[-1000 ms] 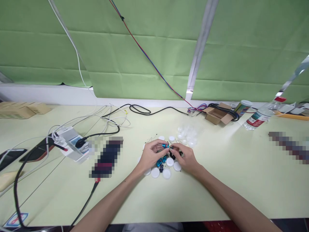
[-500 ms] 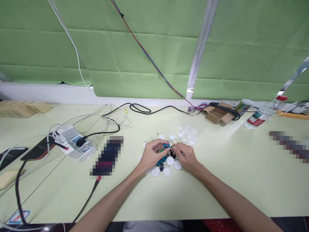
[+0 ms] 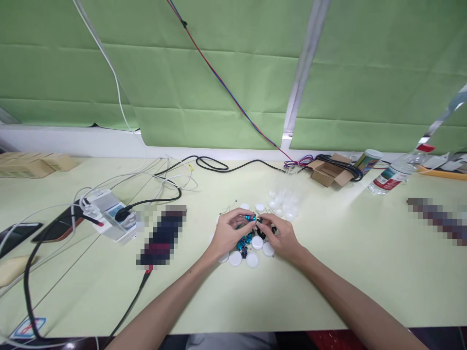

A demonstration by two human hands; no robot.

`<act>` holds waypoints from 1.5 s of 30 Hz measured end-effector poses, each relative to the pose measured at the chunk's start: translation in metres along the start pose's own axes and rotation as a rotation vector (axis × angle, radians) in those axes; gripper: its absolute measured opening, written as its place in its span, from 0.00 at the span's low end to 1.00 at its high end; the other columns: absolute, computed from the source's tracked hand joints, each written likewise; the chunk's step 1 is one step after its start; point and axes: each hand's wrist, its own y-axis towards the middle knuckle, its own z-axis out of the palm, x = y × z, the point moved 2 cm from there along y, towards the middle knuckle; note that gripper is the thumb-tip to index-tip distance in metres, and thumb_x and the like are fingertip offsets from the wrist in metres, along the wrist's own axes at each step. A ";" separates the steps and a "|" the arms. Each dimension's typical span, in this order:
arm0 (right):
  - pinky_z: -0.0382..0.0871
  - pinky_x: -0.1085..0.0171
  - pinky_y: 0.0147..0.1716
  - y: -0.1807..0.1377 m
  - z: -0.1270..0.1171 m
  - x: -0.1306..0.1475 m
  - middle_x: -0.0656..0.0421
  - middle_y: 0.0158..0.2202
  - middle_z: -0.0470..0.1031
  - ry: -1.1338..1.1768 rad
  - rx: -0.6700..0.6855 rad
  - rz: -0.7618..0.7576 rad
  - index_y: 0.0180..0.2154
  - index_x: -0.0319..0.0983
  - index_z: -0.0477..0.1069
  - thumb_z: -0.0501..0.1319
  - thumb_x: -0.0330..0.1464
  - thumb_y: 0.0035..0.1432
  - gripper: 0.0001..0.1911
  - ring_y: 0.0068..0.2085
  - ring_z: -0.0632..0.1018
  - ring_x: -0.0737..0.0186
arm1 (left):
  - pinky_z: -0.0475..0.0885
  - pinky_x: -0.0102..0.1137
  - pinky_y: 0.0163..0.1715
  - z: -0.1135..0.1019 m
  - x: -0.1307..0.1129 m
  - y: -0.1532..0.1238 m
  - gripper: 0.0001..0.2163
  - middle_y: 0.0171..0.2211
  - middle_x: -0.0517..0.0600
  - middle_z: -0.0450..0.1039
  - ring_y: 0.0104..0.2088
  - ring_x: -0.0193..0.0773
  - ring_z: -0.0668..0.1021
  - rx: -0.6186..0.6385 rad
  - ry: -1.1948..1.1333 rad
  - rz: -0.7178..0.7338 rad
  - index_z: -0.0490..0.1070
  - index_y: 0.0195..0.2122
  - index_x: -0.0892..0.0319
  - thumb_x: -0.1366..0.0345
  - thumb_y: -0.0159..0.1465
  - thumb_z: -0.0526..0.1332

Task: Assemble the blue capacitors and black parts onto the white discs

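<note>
My left hand [image 3: 229,235] pinches a small blue cylindrical part [image 3: 250,217] between thumb and fingertips, just above the table. Facing it, my right hand [image 3: 280,236] has its fingers pinched on the thin end of that same part. Below the hands lies a heap of more blue parts [image 3: 243,241] and small dark pieces. White round caps [image 3: 251,259] ring the heap. Clear plastic caps [image 3: 283,201] sit just beyond my right hand.
A white power strip [image 3: 108,219] with plugged cables stands to the left, beside two phones [image 3: 18,234]. Black and white cables [image 3: 175,182] cross the pale green table [image 3: 365,272]. At the far right are an open cardboard box [image 3: 328,173], a can and a lying water bottle [image 3: 394,176].
The hands stay together over the heap, with only small finger movements on the blue part. The view shifted very slightly.
</note>
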 end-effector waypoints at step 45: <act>0.70 0.64 0.32 0.002 -0.001 0.001 0.56 0.31 0.77 -0.098 0.026 0.011 0.39 0.38 0.72 0.53 0.34 0.67 0.10 0.30 0.76 0.63 | 0.75 0.31 0.42 0.004 -0.003 -0.001 0.08 0.38 0.52 0.77 0.38 0.37 0.79 0.000 0.118 0.109 0.76 0.38 0.59 0.64 0.58 0.66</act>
